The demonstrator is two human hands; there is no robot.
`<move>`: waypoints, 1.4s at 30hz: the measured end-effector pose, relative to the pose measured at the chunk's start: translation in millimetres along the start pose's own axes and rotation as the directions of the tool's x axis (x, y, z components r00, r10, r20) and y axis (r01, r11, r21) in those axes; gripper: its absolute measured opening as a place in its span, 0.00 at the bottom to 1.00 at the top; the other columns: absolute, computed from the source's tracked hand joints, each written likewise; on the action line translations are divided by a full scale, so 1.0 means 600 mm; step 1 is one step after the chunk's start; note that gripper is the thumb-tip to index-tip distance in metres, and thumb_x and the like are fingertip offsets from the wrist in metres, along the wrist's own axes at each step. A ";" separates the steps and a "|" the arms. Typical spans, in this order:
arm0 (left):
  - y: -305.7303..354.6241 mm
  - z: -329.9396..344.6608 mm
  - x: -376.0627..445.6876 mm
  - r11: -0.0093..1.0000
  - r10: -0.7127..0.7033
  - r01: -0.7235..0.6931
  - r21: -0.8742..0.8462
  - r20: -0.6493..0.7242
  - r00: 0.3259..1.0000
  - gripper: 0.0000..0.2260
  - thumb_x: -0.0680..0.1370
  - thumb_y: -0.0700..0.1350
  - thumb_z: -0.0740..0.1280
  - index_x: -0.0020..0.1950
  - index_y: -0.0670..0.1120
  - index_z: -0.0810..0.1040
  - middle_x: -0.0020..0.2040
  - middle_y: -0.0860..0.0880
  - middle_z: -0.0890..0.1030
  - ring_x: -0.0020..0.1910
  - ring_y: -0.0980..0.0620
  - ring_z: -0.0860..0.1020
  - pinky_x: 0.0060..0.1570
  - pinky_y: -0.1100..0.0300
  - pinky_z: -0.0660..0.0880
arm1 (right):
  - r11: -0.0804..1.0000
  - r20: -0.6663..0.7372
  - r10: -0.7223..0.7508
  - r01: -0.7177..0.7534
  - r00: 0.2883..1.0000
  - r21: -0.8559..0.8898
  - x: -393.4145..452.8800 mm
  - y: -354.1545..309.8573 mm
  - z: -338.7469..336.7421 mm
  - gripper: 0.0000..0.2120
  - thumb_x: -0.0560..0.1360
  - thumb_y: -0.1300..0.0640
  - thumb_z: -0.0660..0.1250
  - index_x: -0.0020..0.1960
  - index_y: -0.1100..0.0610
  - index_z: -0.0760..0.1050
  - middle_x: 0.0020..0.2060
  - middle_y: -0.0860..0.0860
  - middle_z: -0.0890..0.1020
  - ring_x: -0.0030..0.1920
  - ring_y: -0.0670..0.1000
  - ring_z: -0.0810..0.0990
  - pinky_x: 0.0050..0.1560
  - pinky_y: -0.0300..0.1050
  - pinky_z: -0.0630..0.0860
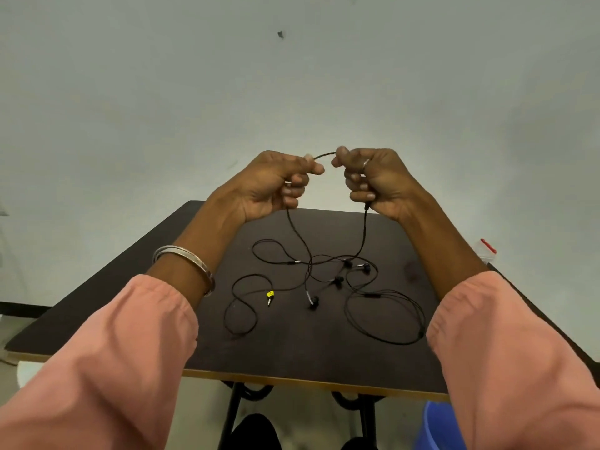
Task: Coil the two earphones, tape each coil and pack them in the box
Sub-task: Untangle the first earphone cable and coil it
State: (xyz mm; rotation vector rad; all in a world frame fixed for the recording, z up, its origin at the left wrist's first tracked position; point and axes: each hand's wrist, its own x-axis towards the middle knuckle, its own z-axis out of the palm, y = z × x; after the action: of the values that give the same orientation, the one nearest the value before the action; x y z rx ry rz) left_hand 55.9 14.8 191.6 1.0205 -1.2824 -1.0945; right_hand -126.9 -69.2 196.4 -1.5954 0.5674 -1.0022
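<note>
Left hand (272, 183) and right hand (373, 180) raised above dark brown square table (130, 293), each closed, pinching thin black earphone cable (324, 154) arched between them. Cable ends drop to tangled black earphones (324, 280) at table centre. Yellow-tagged plug (269, 295) at 8 o'clock of tangle. Silver bangle (185, 264) on left wrist.
</note>
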 end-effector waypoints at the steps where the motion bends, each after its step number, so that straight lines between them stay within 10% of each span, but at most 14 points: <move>1: 0.003 -0.008 0.001 0.999 0.000 -0.002 -0.038 -0.036 0.999 0.10 0.80 0.47 0.64 0.47 0.41 0.80 0.27 0.53 0.66 0.24 0.58 0.60 0.22 0.67 0.59 | 1.000 0.002 0.002 -0.002 1.000 0.006 -0.002 0.011 -0.006 0.10 0.72 0.54 0.72 0.42 0.62 0.79 0.28 0.50 0.67 0.27 0.46 0.59 0.22 0.37 0.55; 7: 0.043 -0.034 0.015 0.947 0.090 -0.176 -0.269 -0.305 0.948 0.11 0.82 0.47 0.60 0.45 0.44 0.75 0.24 0.55 0.64 0.20 0.59 0.56 0.18 0.66 0.53 | 0.992 0.206 0.115 -0.124 0.972 0.034 -0.027 0.101 -0.021 0.11 0.68 0.61 0.71 0.48 0.65 0.80 0.38 0.56 0.82 0.24 0.45 0.73 0.21 0.32 0.65; 14: 0.116 -0.098 0.020 0.845 0.200 -0.436 -0.309 -0.574 0.794 0.12 0.82 0.48 0.58 0.45 0.46 0.76 0.25 0.54 0.66 0.21 0.57 0.56 0.20 0.65 0.53 | 0.984 0.233 0.177 -0.174 0.956 -0.034 -0.050 0.160 -0.032 0.11 0.71 0.56 0.68 0.48 0.61 0.83 0.33 0.54 0.78 0.27 0.45 0.67 0.28 0.35 0.66; 18: 0.093 -0.120 0.016 0.900 0.164 -0.372 -0.227 -0.614 0.772 0.11 0.82 0.49 0.58 0.46 0.48 0.78 0.26 0.54 0.65 0.22 0.57 0.56 0.21 0.64 0.54 | 0.937 0.102 -0.004 -0.032 0.995 0.348 -0.022 0.105 -0.050 0.14 0.76 0.53 0.62 0.47 0.63 0.80 0.28 0.50 0.70 0.26 0.45 0.61 0.25 0.37 0.59; 22: 0.064 -0.135 0.015 0.901 0.097 -0.344 -0.265 -0.650 0.754 0.12 0.81 0.48 0.59 0.43 0.47 0.78 0.26 0.54 0.65 0.21 0.57 0.56 0.21 0.64 0.54 | 0.939 0.024 0.213 -0.198 0.977 -0.282 -0.016 0.097 -0.081 0.14 0.81 0.58 0.58 0.47 0.65 0.80 0.28 0.52 0.68 0.28 0.48 0.63 0.27 0.40 0.63; 27: 0.049 -0.114 0.022 0.931 0.089 -0.293 -0.216 -0.646 0.758 0.11 0.81 0.48 0.61 0.43 0.47 0.79 0.26 0.54 0.66 0.21 0.56 0.56 0.21 0.64 0.53 | 0.885 0.077 0.379 -0.336 0.922 -0.322 -0.040 0.115 -0.086 0.12 0.82 0.62 0.57 0.53 0.67 0.77 0.32 0.56 0.75 0.31 0.50 0.74 0.39 0.49 0.81; 32: 0.045 -0.068 0.027 0.966 0.105 -0.219 -0.138 -0.564 0.819 0.08 0.79 0.47 0.64 0.44 0.46 0.81 0.27 0.53 0.68 0.21 0.57 0.57 0.21 0.64 0.53 | 0.803 0.150 0.498 -0.389 0.854 -0.451 -0.046 0.104 -0.072 0.20 0.74 0.61 0.69 0.65 0.62 0.72 0.53 0.58 0.80 0.52 0.57 0.81 0.55 0.62 0.78; 37: 0.042 -0.019 0.027 0.981 0.111 -0.168 -0.101 -0.418 0.901 0.08 0.78 0.47 0.65 0.45 0.46 0.82 0.29 0.53 0.69 0.22 0.56 0.56 0.20 0.65 0.53 | 0.799 0.154 0.142 -0.022 0.978 -0.600 -0.036 0.053 -0.001 0.44 0.67 0.40 0.71 0.76 0.52 0.57 0.68 0.51 0.71 0.67 0.50 0.70 0.64 0.47 0.69; 42: 0.026 0.010 0.016 0.980 0.161 -0.112 0.164 -0.328 0.931 0.10 0.78 0.48 0.66 0.47 0.44 0.84 0.29 0.52 0.71 0.23 0.56 0.59 0.21 0.64 0.55 | 0.991 0.028 -0.080 0.082 0.996 -0.108 -0.025 0.029 0.064 0.14 0.78 0.56 0.66 0.61 0.61 0.75 0.41 0.51 0.82 0.38 0.48 0.81 0.46 0.49 0.79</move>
State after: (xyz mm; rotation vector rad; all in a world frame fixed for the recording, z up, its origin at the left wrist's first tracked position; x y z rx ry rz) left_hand 50.6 8.6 209.1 1.1516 -1.1410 -0.6899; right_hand -100.2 -40.9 174.3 -1.7370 0.5528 -1.0258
